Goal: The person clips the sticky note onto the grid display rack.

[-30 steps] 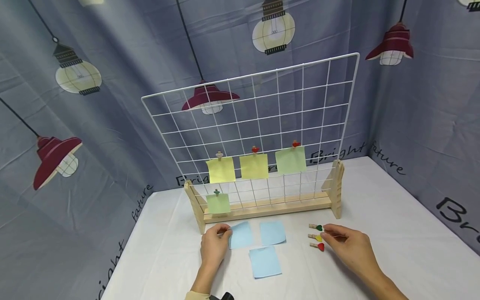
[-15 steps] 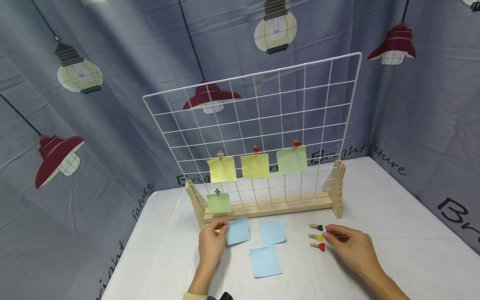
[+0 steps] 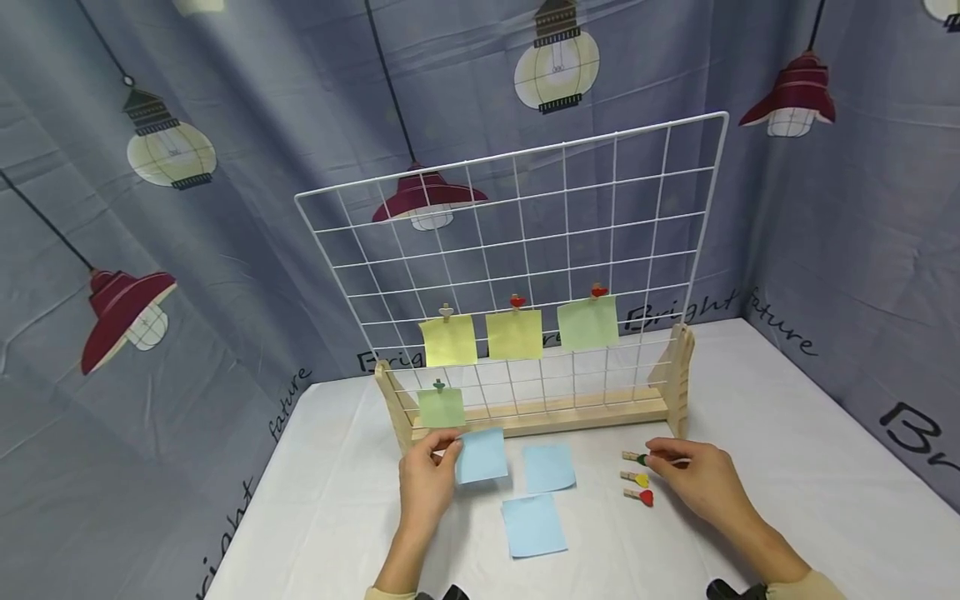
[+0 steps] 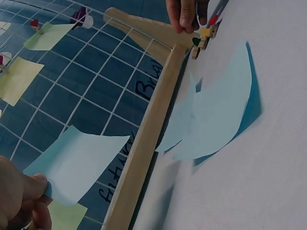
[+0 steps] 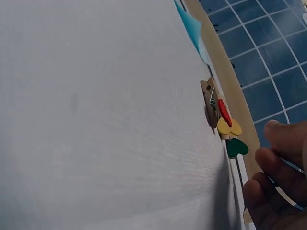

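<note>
My left hand (image 3: 427,479) pinches a blue sticky note (image 3: 482,456) by its left edge between thumb and fingers. In the left wrist view that note (image 4: 88,160) is raised off the table, in front of the wire grid. Two more blue notes, one behind (image 3: 549,467) and one nearer (image 3: 534,526), lie on the white table. My right hand (image 3: 697,479) is beside three small wooden clothespins with green (image 5: 237,147), yellow (image 3: 639,479) and red (image 3: 646,497) hearts. Its fingers are loosely bent near the green one, and a gap shows between them and the heart in the right wrist view.
A white wire grid (image 3: 567,225) stands on a wooden base (image 3: 585,414) behind the notes. Clothespins hold two yellow notes (image 3: 450,342) (image 3: 514,336) and two green notes (image 3: 588,323) (image 3: 441,408) on it. A lamp-printed curtain (image 3: 247,275) hangs behind the table (image 3: 315,500).
My left hand has lifted the left blue note off the table, up toward the grid. My right hand has shifted slightly from beside the yellow clothespin toward the green one.
</note>
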Tool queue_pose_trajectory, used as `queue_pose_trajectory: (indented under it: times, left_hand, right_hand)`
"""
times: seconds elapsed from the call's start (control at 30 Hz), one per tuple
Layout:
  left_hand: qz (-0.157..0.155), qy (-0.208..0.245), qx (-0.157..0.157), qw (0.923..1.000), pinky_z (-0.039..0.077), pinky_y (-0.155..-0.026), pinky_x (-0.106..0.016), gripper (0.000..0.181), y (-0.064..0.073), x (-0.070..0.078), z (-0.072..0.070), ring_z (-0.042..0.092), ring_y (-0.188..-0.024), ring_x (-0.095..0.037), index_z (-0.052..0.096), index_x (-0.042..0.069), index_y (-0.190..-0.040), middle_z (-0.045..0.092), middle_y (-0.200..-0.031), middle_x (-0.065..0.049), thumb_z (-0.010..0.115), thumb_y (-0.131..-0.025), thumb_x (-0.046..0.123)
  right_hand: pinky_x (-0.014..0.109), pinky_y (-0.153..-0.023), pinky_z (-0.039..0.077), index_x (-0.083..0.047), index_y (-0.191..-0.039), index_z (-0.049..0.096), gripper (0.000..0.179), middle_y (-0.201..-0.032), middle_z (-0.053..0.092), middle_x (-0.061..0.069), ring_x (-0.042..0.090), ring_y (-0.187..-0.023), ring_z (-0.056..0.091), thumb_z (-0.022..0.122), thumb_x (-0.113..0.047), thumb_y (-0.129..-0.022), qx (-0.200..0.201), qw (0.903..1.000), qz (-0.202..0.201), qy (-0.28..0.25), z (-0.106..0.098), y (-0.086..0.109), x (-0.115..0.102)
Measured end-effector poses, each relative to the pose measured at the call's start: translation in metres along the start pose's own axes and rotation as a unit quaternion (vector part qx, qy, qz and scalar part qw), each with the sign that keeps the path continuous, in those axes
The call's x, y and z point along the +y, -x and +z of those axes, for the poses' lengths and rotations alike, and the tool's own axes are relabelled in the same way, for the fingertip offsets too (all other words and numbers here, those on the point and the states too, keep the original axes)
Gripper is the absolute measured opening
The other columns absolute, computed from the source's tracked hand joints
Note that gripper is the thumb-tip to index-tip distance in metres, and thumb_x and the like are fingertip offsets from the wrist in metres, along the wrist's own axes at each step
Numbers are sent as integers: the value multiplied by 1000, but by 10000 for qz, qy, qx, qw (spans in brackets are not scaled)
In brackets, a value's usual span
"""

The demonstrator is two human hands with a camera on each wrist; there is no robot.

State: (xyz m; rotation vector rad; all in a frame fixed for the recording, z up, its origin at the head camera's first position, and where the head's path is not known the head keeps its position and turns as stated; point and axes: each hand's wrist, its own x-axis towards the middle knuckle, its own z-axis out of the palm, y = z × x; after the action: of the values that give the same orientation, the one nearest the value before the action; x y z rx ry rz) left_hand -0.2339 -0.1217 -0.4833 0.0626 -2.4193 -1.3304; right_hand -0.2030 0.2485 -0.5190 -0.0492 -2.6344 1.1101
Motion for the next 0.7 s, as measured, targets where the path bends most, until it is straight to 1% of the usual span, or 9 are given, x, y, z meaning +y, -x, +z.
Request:
queue_pose_trajectory:
  times: [0.23, 0.37, 0.53, 0.6, 0.7]
  left_hand:
    - [-21, 64, -24, 10000, 42, -52, -23, 11, 0, 7, -2, 54, -59, -9, 81, 18, -98, 76, -87, 2, 79, -90, 11]
    - [-15, 109, -23, 9999, 43, -53, -23, 11, -1, 7, -1, 54, -59, -9, 81, 18, -98, 75, -86, 2, 79, -90, 11]
    - [36, 117, -5, 9999, 43, -54, -23, 11, -2, 6, -1, 54, -59, -9, 81, 18, -98, 76, -86, 2, 79, -90, 10]
    - [36, 121, -11, 9999, 43, -53, -23, 12, -2, 6, -1, 54, -59, -9, 81, 18, -98, 76, -87, 2, 79, -90, 10]
    - [-17, 155, -29, 9999, 43, -52, -23, 12, -1, 6, -1, 54, -59, -9, 81, 18, -98, 76, -87, 2, 79, -90, 10]
  right_hand:
    - [28, -66, 51, -7, -106, 80, 20, -89, 77, 3, 16, -79, 69, 80, -13, -87, 6, 9999, -112, 101, 8, -7, 5]
    - [32, -69, 51, -6, -106, 80, 19, -91, 77, 5, 19, -82, 70, 79, -13, -87, -46, 9998, -113, 138, 9, -9, 7]
    - [34, -73, 52, -7, -106, 80, 19, -101, 77, 11, 25, -89, 71, 80, -13, -87, -142, 9995, -125, 234, 11, -11, 11]
    - [35, -73, 52, -8, -106, 80, 19, -104, 77, 12, 26, -91, 70, 81, -14, -87, -190, 9994, -117, 251, 12, -11, 14]
    - [33, -72, 50, -9, -104, 80, 19, -102, 77, 10, 23, -89, 69, 82, -14, -86, -197, 9993, -133, 278, 14, -11, 16]
